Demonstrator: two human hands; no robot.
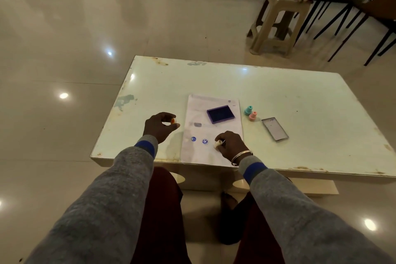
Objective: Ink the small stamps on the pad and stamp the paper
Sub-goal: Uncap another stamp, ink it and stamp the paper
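Glossy pale surface (pixel 289 100), scuffed at its edges, carries a thin white paper (pixel 214 152) with two round blue prints. On the paper's far part lies a rectangular purple ink pad (pixel 220 114). Right hand (pixel 230 146) pinches a small white stamp (pixel 216 144) on the paper's near part; left hand (pixel 159 127) holds an orange stamp (pixel 172 121) between its fingers, off to the left.

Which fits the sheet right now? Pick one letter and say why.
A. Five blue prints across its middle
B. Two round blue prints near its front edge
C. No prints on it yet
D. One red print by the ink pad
B: two round blue prints sit side by side near the front edge of the paper, just left of the right hand, which presses a white stamp there.
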